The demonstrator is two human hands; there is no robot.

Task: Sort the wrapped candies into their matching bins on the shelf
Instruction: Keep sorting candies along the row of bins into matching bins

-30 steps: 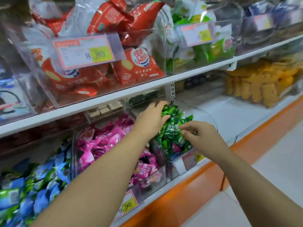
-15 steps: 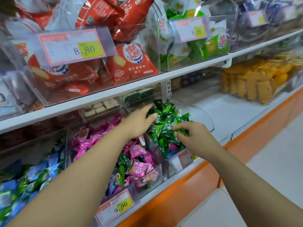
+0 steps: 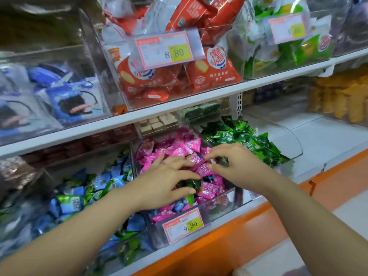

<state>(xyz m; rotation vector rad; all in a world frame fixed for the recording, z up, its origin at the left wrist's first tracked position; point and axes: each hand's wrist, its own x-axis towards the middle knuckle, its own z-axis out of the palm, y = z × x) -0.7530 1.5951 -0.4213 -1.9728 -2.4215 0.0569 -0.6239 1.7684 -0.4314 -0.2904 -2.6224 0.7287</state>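
The clear pink bin [image 3: 223, 206] on the lower shelf holds pink wrapped candies [image 3: 179, 149], with a few green and blue ones mixed in near its front. My left hand [image 3: 167, 182] lies over this pile with fingers spread, touching the wrappers; a green candy [image 3: 192, 184] shows under its fingers. My right hand [image 3: 237, 166] reaches in from the right, its thumb and forefinger pinching a pink candy [image 3: 202, 168] above the pile. To the right stands the bin of green candies [image 3: 237, 136]. To the left lie blue and green wrapped candies [image 3: 79, 198].
A price tag reading 9.90 [image 3: 183, 226] hangs on the pink bin's front. The upper shelf [image 3: 179, 104] carries bins of red snack bags [image 3: 213, 70], green bags [image 3: 288, 52] and blue cookie packs [image 3: 69, 100]. Bare white shelf [image 3: 322, 136] lies right of the green bin.
Both hands moved left, from the green candy bin to the pink candy bin. The camera view shifted left as well.
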